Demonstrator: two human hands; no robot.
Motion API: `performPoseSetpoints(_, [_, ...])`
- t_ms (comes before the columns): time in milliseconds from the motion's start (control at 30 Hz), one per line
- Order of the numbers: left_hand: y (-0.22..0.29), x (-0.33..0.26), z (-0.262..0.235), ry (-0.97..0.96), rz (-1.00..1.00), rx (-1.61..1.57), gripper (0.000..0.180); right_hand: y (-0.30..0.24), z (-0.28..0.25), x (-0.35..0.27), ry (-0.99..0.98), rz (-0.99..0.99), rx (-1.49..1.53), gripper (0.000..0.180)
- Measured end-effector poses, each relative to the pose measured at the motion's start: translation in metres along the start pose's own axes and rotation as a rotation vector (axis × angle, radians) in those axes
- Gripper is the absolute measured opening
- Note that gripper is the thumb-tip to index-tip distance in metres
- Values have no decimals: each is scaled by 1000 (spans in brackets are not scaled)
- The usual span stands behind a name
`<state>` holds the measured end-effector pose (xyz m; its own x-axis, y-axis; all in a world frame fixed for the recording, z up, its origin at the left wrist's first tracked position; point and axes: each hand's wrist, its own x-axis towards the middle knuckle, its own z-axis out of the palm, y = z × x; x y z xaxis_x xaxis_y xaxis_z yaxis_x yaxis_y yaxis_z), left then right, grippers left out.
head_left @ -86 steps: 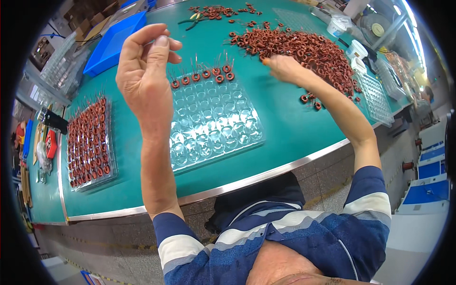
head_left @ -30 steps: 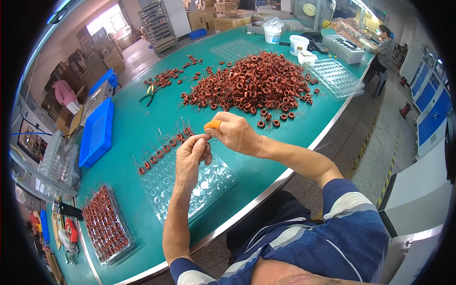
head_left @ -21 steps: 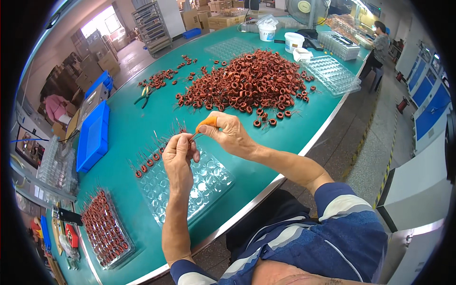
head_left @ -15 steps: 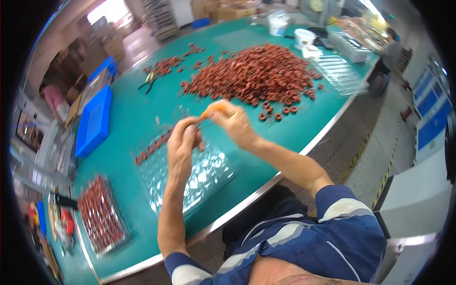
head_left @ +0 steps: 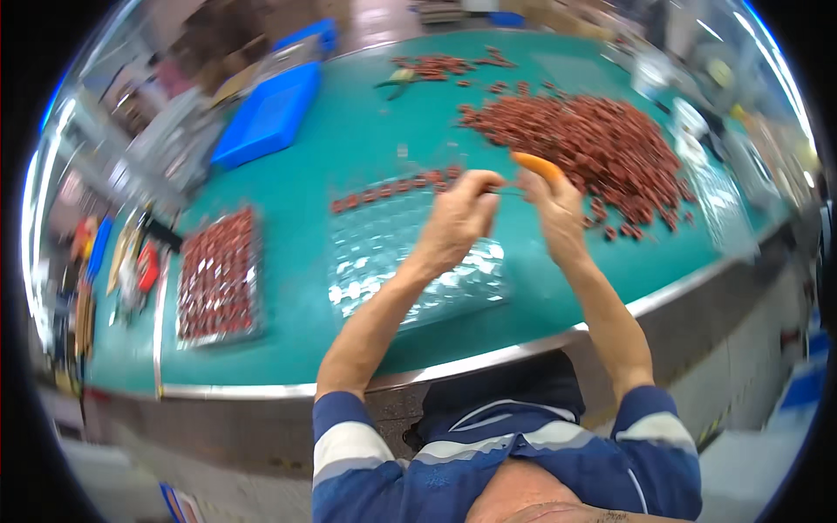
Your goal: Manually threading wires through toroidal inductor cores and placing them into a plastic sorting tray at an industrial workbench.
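One row of red-brown toroidal coils [head_left: 402,186] occupies the far edge of the clear blister tray [head_left: 375,235], which lies by the near edge of the green worktop [head_left: 296,261]. A few coils at that row's right end are partly masked by the left hand [head_left: 459,218] and cannot be counted reliably. Most pockets toward the tray's near edge show bare, so filling is judged to be at an early stage.

Left hand: thumb and forefinger pinched on what appears to be a single coil [head_left: 496,186], raised over the tray's far right corner. Right hand [head_left: 554,205], wearing an orange finger cot [head_left: 537,166], is just beside it; blur prevents confirming whether it grasps a lead.

A second blister tray [head_left: 253,327], near the worktop's near left corner, appears fully loaded. Ample loose stock, a large heap [head_left: 593,148] toward the right edge, is not placed in pockets.
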<state>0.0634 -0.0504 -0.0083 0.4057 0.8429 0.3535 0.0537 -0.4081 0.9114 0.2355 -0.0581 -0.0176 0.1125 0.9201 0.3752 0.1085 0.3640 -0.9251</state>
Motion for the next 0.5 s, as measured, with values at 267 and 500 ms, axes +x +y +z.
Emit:
performPoseSetpoints(267, [4,-10,6,-79,22,-344,20,19,5,-23,-150,113,230,35])
performPoseSetpoints(500, [-5,7,10,164,444,255,20,-33,-3,-24,56,11,-71,30])
